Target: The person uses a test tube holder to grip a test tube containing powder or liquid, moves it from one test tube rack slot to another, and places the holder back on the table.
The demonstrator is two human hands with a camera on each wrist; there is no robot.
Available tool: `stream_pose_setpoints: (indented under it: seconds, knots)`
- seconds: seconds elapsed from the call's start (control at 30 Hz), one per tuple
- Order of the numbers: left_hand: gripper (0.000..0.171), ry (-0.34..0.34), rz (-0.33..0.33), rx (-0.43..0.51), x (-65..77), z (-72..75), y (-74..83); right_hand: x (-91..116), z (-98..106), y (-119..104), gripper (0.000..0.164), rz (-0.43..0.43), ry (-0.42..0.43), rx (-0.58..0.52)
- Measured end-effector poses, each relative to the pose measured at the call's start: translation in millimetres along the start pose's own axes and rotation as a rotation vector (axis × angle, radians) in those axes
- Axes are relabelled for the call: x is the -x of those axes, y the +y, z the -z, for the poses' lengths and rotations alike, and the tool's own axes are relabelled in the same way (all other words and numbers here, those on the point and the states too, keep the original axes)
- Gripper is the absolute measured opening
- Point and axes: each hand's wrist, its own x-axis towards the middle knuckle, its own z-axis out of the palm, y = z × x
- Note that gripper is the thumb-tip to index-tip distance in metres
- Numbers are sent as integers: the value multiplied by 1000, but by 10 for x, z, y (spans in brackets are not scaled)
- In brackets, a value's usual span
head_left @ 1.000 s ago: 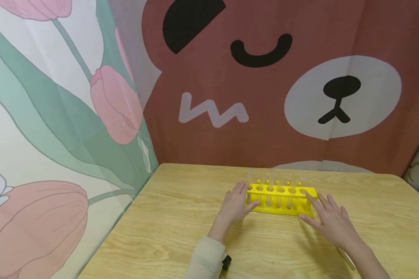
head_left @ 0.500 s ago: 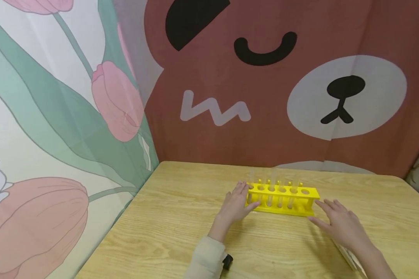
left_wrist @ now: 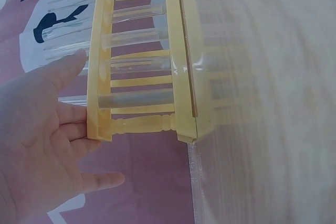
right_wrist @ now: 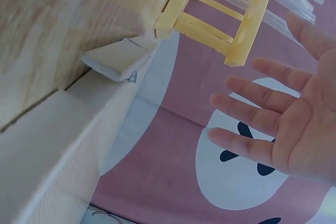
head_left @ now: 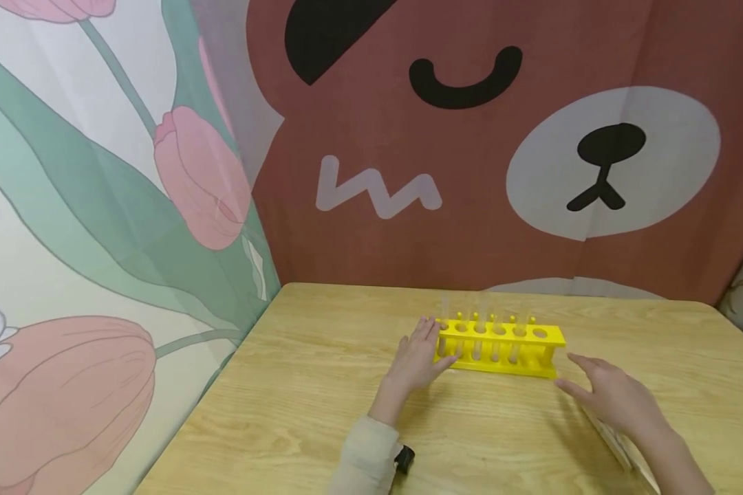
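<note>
A yellow test tube rack [head_left: 501, 335] stands on the wooden table, with several clear test tubes [head_left: 478, 344] upright in it. Its rightmost hole shows no tube. My left hand [head_left: 413, 361] touches the rack's left end, its fingers fairly straight and its thumb stretched along the front. In the left wrist view some fingertips are hidden behind the rack's upper bar. My right hand [head_left: 622, 399] hovers just right of the rack, apart from it. The right wrist view shows that palm [right_wrist: 310, 114] with fingers spread and nothing held.
Under my right forearm lies a long pale wooden clamp [head_left: 611, 440], partly hidden; the right wrist view shows a wooden end with a metal spring [right_wrist: 118, 61]. A small black item [head_left: 404, 459] is beside my left sleeve. Patterned cloths hang behind and left of the wooden table [head_left: 285, 385].
My right hand has come off the rack's right end and drawn away to the right and nearer me. My left hand stays at the left end.
</note>
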Motion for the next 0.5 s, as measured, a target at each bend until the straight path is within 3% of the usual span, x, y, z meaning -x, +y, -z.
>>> stream_pose_setpoints:
  seconds: [0.33,0.5]
  knots:
    - [68,-1,-8,-6,-4,9,1,-28,109,116,88,-106,-208,-45]
    - [69,-8,-7,-20,-5,7,2,-46,121,203,90,-135,-273,-47]
